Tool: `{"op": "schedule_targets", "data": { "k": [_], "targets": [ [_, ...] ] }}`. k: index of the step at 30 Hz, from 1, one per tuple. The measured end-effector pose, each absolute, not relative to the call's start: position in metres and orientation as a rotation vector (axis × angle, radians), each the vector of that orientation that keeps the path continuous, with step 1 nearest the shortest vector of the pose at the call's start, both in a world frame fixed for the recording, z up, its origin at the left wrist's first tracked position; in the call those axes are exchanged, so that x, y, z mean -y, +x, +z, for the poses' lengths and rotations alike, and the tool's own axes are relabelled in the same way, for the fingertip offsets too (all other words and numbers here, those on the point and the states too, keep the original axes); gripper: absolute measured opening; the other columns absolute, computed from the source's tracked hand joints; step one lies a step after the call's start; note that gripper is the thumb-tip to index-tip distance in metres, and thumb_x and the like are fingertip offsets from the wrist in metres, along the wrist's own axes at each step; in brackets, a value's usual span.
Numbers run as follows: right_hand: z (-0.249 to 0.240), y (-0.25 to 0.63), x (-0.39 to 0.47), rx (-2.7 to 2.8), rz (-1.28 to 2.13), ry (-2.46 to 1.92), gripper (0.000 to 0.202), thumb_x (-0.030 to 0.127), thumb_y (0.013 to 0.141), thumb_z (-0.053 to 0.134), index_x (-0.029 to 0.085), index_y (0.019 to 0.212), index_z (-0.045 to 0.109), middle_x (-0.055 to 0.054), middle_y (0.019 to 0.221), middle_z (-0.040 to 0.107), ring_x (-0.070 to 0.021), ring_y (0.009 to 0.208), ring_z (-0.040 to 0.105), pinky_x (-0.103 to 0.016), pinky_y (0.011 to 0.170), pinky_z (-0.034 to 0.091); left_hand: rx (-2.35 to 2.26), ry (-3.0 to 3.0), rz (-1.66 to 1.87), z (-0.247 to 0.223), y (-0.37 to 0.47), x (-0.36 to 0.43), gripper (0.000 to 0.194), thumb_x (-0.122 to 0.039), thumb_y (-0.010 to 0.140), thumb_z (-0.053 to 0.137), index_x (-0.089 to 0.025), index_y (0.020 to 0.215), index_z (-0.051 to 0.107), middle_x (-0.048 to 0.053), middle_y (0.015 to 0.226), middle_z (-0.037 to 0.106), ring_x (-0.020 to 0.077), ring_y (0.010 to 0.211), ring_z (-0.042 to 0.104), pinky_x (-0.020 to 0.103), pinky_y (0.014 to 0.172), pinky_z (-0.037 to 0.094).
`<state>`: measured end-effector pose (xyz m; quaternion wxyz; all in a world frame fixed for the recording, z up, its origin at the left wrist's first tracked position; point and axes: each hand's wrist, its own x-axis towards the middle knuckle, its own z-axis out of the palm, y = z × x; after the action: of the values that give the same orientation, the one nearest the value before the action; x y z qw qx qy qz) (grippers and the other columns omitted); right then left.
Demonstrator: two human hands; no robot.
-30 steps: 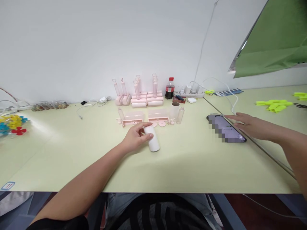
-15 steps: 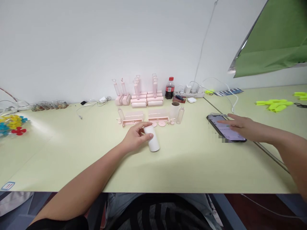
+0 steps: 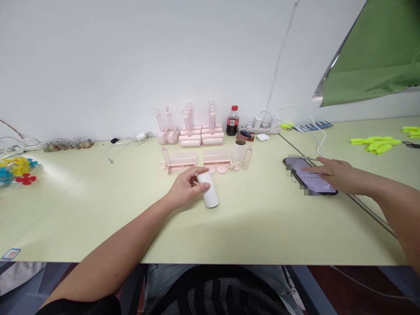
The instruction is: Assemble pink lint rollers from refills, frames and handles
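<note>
My left hand (image 3: 185,188) is closed around the upper end of a white roll (image 3: 209,192), which lies tilted on the pale green table (image 3: 249,236). Over a phone (image 3: 310,176) with a lit screen is my right hand (image 3: 334,174), its fingers apart and holding nothing. Just beyond the roll stand two open pink cases (image 3: 216,162), with pink discs (image 3: 222,169) and a clear pink handle (image 3: 247,158) beside them. A wider white roll (image 3: 239,151) stands upright near that handle.
Assembled pink rollers (image 3: 190,139) and a cola bottle (image 3: 232,121) stand by the wall. A power strip (image 3: 269,129) and cables are behind the phone. Colourful plastic pieces (image 3: 19,170) lie far left; yellow-green pieces (image 3: 376,143) lie right.
My right hand has shifted slightly to the right over the phone. My left hand and the white roll have hardly moved.
</note>
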<state>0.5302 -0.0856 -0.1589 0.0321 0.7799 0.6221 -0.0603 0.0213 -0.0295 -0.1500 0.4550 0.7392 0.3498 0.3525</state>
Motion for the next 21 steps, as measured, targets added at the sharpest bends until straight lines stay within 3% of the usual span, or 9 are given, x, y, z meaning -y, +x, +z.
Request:
{"op": "schedule_targets", "data": {
  "k": [10, 17, 21],
  "targets": [
    [-0.163, 0.542, 0.086, -1.919, -0.240, 2.371, 0.049, 0.036, 0.083, 0.046, 0.037, 0.129, 0.063, -0.002, 0.155, 0.037, -0.0388, 0.144, 0.028, -0.052, 0.110, 0.038, -0.879, 1.812, 0.853, -0.150, 0.021, 0.029, 0.050, -0.044, 0.077, 0.072, -0.024, 0.122, 0.063, 0.008, 0.115, 0.062, 0.0165, 0.084, 0.061, 0.031, 0.074, 0.052],
    [-0.148, 0.516, 0.094, -1.901, -0.180, 2.470, 0.063, 0.046, 0.085, 0.042, 0.029, 0.146, 0.043, -0.010, 0.156, 0.036, -0.0376, 0.142, 0.033, -0.051, 0.112, 0.036, -0.875, 1.814, 0.864, -0.150, 0.021, 0.030, 0.051, -0.044, 0.076, 0.073, -0.023, 0.122, 0.063, 0.008, 0.115, 0.062, 0.0153, 0.082, 0.061, 0.029, 0.073, 0.051],
    [-0.137, 0.505, 0.100, -1.866, -0.250, 2.459, 0.074, 0.053, 0.083, 0.042, 0.026, 0.151, 0.032, -0.013, 0.160, 0.024, -0.0355, 0.144, 0.028, -0.050, 0.114, 0.032, -0.866, 1.815, 0.868, -0.151, 0.021, 0.029, 0.050, -0.043, 0.077, 0.072, -0.023, 0.122, 0.063, 0.008, 0.116, 0.062, 0.0156, 0.083, 0.061, 0.029, 0.073, 0.052]
  ]
}}
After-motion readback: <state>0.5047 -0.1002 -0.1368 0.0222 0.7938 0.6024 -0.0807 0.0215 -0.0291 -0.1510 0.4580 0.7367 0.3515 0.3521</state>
